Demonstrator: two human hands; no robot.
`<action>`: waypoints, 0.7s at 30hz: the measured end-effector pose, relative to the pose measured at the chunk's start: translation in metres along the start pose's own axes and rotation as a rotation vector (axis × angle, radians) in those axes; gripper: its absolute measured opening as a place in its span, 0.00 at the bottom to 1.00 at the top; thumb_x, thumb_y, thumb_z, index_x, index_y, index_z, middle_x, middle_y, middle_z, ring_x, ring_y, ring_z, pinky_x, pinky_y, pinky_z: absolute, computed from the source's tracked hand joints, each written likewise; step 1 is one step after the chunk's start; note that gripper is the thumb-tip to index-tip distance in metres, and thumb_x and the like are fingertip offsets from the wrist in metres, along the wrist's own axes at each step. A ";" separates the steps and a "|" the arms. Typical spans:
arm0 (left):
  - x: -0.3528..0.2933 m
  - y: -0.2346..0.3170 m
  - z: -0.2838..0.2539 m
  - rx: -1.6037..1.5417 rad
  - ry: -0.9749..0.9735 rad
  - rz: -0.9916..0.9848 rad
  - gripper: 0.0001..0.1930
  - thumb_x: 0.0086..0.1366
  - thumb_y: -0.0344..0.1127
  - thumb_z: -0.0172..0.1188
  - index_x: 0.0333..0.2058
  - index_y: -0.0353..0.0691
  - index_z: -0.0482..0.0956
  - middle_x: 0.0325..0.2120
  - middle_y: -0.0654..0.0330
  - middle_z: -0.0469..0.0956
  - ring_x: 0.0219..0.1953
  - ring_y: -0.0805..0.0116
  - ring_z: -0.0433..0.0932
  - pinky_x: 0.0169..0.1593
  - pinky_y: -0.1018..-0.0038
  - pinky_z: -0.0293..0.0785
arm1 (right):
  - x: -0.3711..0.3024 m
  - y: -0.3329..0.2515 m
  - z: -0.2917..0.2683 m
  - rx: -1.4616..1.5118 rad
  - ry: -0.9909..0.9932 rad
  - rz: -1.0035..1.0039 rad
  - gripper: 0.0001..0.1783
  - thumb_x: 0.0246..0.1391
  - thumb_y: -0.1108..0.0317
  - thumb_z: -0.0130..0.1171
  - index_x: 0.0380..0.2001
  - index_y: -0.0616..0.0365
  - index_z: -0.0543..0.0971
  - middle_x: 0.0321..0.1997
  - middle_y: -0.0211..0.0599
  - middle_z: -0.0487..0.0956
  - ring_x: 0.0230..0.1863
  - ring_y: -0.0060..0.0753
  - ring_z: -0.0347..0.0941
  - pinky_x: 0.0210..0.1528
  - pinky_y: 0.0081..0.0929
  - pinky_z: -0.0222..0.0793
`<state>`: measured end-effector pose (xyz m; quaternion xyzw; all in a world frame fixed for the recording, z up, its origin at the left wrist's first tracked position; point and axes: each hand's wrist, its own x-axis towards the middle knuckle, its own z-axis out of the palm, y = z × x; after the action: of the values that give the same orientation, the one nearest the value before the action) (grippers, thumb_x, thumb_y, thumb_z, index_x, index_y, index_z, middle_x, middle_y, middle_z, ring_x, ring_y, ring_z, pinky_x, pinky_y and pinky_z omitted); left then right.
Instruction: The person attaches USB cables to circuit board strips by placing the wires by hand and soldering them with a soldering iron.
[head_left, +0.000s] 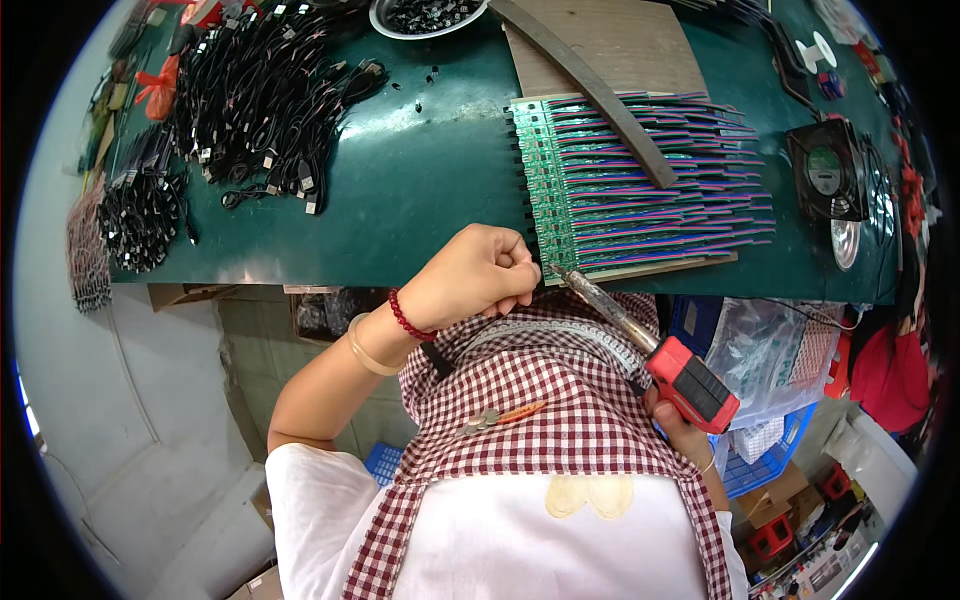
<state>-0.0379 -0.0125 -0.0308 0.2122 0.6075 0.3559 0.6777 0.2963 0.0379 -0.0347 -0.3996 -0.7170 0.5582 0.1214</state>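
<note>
A pale wall [90, 350] stands left of the glossy green surface [430, 210], which catches light [425, 112]; cardboard boxes [782, 490] and a red stool [770, 538] sit lower right.

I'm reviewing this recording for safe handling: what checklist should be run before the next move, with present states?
1. Soldering iron held by its handle in the right hand: ok.
2. Left hand well clear of the iron's tip: not ok, fingertips look close.
3. Item in the left fingers: cannot tell.
4. Tip touching the green circuit boards: cannot tell.
5. Grey bar lying across the striped wires: ok.
</note>
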 end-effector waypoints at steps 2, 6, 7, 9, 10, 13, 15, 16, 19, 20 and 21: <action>0.000 0.001 0.000 0.008 0.007 0.001 0.07 0.61 0.30 0.57 0.25 0.36 0.71 0.18 0.63 0.76 0.16 0.84 0.68 0.17 0.87 0.62 | 0.000 0.003 0.000 0.007 0.000 -0.008 0.15 0.46 0.54 0.64 0.21 0.54 0.76 0.22 0.30 0.74 0.22 0.29 0.71 0.24 0.26 0.63; 0.001 -0.001 0.000 -0.003 0.006 -0.011 0.07 0.61 0.29 0.57 0.25 0.36 0.71 0.17 0.63 0.76 0.15 0.84 0.67 0.17 0.87 0.62 | 0.005 -0.001 0.001 0.001 0.010 -0.031 0.15 0.46 0.55 0.65 0.22 0.55 0.77 0.22 0.30 0.74 0.21 0.29 0.71 0.23 0.26 0.63; 0.001 -0.001 0.000 -0.005 0.007 -0.016 0.07 0.61 0.29 0.57 0.25 0.36 0.71 0.17 0.63 0.76 0.15 0.84 0.67 0.17 0.87 0.62 | 0.009 -0.008 0.000 -0.017 -0.005 -0.068 0.15 0.46 0.55 0.64 0.22 0.55 0.77 0.22 0.30 0.74 0.21 0.29 0.71 0.23 0.25 0.64; 0.001 0.000 0.001 -0.009 0.007 -0.014 0.07 0.60 0.29 0.57 0.25 0.36 0.71 0.17 0.63 0.76 0.15 0.84 0.67 0.17 0.87 0.62 | 0.013 -0.011 0.000 -0.035 -0.020 -0.105 0.15 0.46 0.56 0.64 0.22 0.55 0.77 0.22 0.30 0.73 0.21 0.29 0.71 0.23 0.25 0.64; 0.001 0.000 0.001 -0.013 0.005 -0.012 0.07 0.60 0.29 0.57 0.25 0.36 0.71 0.17 0.63 0.76 0.14 0.84 0.67 0.17 0.87 0.62 | 0.014 -0.012 0.001 -0.096 -0.001 -0.179 0.14 0.46 0.56 0.64 0.22 0.55 0.76 0.22 0.31 0.74 0.20 0.29 0.71 0.23 0.25 0.64; 0.000 0.001 0.001 -0.010 0.012 -0.017 0.07 0.60 0.29 0.57 0.25 0.36 0.71 0.17 0.62 0.75 0.14 0.84 0.67 0.17 0.87 0.62 | 0.018 -0.017 -0.002 -0.179 -0.010 -0.288 0.13 0.46 0.58 0.65 0.22 0.56 0.76 0.22 0.31 0.74 0.20 0.29 0.71 0.22 0.25 0.64; 0.001 -0.001 0.001 -0.014 0.016 -0.014 0.07 0.60 0.29 0.57 0.25 0.36 0.71 0.17 0.62 0.75 0.14 0.84 0.67 0.17 0.86 0.62 | 0.019 -0.021 -0.003 -0.200 -0.039 -0.322 0.13 0.46 0.59 0.65 0.22 0.56 0.76 0.22 0.31 0.74 0.20 0.29 0.71 0.22 0.25 0.64; 0.001 -0.001 0.001 -0.016 0.017 -0.009 0.07 0.60 0.29 0.57 0.25 0.35 0.71 0.17 0.62 0.75 0.14 0.84 0.67 0.17 0.86 0.62 | 0.019 -0.022 -0.002 -0.183 -0.029 -0.312 0.13 0.45 0.59 0.65 0.22 0.57 0.76 0.22 0.31 0.74 0.21 0.30 0.72 0.23 0.25 0.64; 0.001 0.000 0.001 -0.007 0.019 -0.017 0.07 0.60 0.29 0.57 0.25 0.35 0.71 0.17 0.62 0.75 0.15 0.83 0.67 0.18 0.86 0.62 | 0.018 -0.026 -0.004 -0.160 -0.037 -0.260 0.12 0.45 0.60 0.65 0.22 0.57 0.76 0.22 0.31 0.75 0.22 0.30 0.72 0.25 0.26 0.65; 0.000 0.000 0.001 -0.010 0.021 -0.018 0.07 0.60 0.29 0.57 0.25 0.35 0.71 0.17 0.62 0.75 0.15 0.83 0.67 0.18 0.86 0.62 | 0.016 -0.027 -0.005 -0.154 -0.053 -0.219 0.12 0.45 0.59 0.65 0.22 0.56 0.77 0.22 0.31 0.75 0.23 0.31 0.72 0.26 0.26 0.66; 0.000 0.000 0.001 -0.004 0.021 -0.017 0.07 0.60 0.29 0.57 0.25 0.35 0.71 0.17 0.62 0.75 0.15 0.83 0.67 0.18 0.86 0.63 | 0.009 -0.018 -0.007 -0.154 -0.058 -0.219 0.12 0.45 0.59 0.65 0.22 0.56 0.77 0.22 0.31 0.75 0.23 0.31 0.72 0.26 0.26 0.66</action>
<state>-0.0370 -0.0125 -0.0305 0.2019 0.6157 0.3537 0.6745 0.2866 0.0482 -0.0190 -0.3107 -0.8004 0.4960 0.1298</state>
